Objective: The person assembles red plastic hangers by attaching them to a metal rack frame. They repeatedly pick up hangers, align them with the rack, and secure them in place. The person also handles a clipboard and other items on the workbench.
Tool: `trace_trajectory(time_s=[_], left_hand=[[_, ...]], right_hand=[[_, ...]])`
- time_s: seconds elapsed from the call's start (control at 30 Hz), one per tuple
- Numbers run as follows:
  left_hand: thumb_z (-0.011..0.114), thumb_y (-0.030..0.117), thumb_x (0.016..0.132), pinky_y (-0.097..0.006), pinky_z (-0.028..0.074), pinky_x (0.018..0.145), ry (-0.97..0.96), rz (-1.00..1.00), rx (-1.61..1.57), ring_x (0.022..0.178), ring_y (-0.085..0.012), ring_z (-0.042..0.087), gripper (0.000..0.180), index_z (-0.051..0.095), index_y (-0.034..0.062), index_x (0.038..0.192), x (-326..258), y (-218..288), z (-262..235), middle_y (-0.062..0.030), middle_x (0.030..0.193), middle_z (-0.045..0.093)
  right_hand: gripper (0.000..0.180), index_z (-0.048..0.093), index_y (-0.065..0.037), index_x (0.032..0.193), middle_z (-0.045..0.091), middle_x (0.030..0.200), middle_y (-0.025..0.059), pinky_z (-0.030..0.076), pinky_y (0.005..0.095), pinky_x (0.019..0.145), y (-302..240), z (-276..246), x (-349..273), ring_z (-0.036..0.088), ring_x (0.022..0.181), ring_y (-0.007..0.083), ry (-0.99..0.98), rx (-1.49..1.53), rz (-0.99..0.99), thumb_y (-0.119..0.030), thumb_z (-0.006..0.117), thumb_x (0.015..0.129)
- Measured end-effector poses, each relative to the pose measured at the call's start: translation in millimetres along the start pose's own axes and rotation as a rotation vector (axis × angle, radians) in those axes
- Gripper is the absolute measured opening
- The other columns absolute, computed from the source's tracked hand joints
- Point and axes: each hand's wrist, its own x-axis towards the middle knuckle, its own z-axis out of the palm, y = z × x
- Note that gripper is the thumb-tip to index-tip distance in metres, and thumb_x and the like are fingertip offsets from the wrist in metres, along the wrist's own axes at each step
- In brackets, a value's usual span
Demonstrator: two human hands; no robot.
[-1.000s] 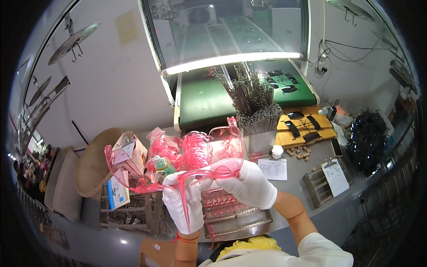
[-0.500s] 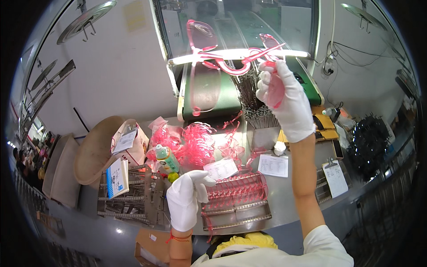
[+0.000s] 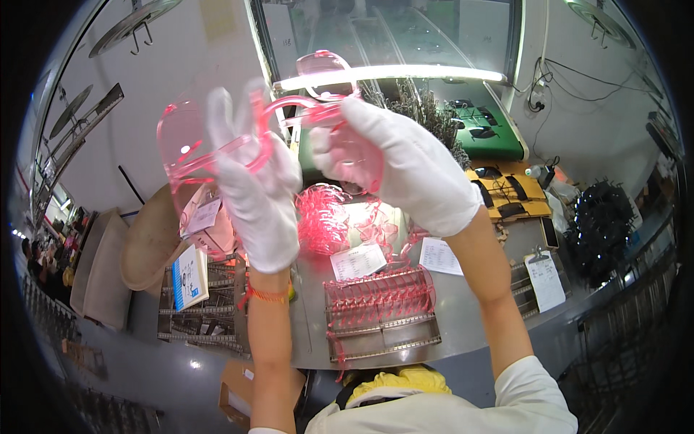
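Note:
Close to the camera, pink see-through glasses (image 3: pixel 302 103) reach across both gloved hands. My right hand (image 3: pixel 416 163) is closed on their right side, with a pink lens showing under its fingers. My left hand (image 3: pixel 262 206) is raised at the left part, its fingers stretched upward, apart and blurred. The pink plastic crosses in front of those fingers; whether they touch it is hard to see. Below, a metal rack (image 3: pixel 390 351) carries a row of similar pink pieces. Behind the hands lies a heap of pink clear plastic pieces (image 3: pixel 322 224).
Paper slips (image 3: pixel 358 262) lie behind the rack. A lit tube lamp (image 3: pixel 390 71) crosses above a green conveyor belt (image 3: pixel 502 145) holding dark glasses. Thin metal rods (image 3: pixel 426 108) stand bunched there. At left are a notebook (image 3: pixel 189 278) and metal racks; at right, yellow trays (image 3: pixel 531 192) and a clipboard (image 3: pixel 546 282).
My left hand has risen from beside the rack to the glasses, and its fingers have spread. My right hand has moved left and lower with the glasses, which have shifted left.

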Motion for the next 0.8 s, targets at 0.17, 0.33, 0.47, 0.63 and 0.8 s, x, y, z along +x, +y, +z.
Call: trace_trajectory(time_s=[0.17, 0.33, 0.47, 0.63, 0.8], left_hand=[[0.046, 0.001, 0.098, -0.019, 0.041, 0.055, -0.219, 0.181, -0.258, 0.068, -0.0051, 0.043, 0.033, 0.046, -0.0022, 0.131, 55, 41, -31, -0.0019, 0.104, 0.053], [0.048, -0.003, 0.095, -0.02, 0.048, 0.061, -0.027, 0.243, -0.01, 0.064, -0.0063, 0.049, 0.034, 0.048, -0.0022, 0.129, 55, 53, -14, -0.0014, 0.102, 0.056], [0.046, -0.001, 0.096, -0.019, 0.047, 0.06, -0.018, 0.199, 0.014, 0.063, -0.0063, 0.048, 0.03, 0.05, -0.0014, 0.127, 52, 46, -11, -0.0022, 0.107, 0.058], [0.048, 0.005, 0.096, -0.019, 0.041, 0.055, 0.191, -0.254, 0.032, 0.062, -0.0061, 0.045, 0.024, 0.051, 0.0025, 0.12, -32, 0, -27, -0.0029, 0.091, 0.057], [0.057, 0.009, 0.095, -0.023, 0.043, 0.06, 0.369, -0.659, -0.123, 0.067, -0.0096, 0.049, 0.019, 0.052, 0.002, 0.112, -193, -13, -98, -0.001, 0.082, 0.054]], right_hand=[[0.051, 0.058, 0.002, 0.122, 0.067, 0.106, 0.0107, 0.05, 0.0271, 0.082, -6, -12, 0, 0.065, 0.092, 0.0162, -0.162, -0.36, -0.379, -0.043, 0.049, 0.1], [0.031, 0.065, -0.005, 0.115, 0.069, 0.103, 0.0093, 0.05, 0.0288, 0.085, -4, -38, -3, 0.065, 0.094, 0.0162, 0.542, -0.901, -0.944, -0.014, 0.072, 0.086], [0.047, 0.063, -0.007, 0.121, 0.063, 0.118, 0.0092, 0.047, 0.0299, 0.093, -16, -33, 1, 0.06, 0.108, 0.0205, 0.508, -1.451, -1.278, -0.005, 0.077, 0.077], [0.037, 0.068, -0.016, 0.1, 0.064, 0.096, 0.0036, 0.05, 0.0332, 0.066, 47, -32, 16, 0.062, 0.083, 0.0238, 0.001, -1.548, -1.221, -0.021, 0.08, 0.065], [0.028, 0.063, -0.009, 0.1, 0.057, 0.076, 0.0001, 0.04, 0.0238, 0.046, 204, -38, -104, 0.05, 0.054, 0.0071, 0.442, -0.059, 0.339, -0.034, 0.052, 0.099]])
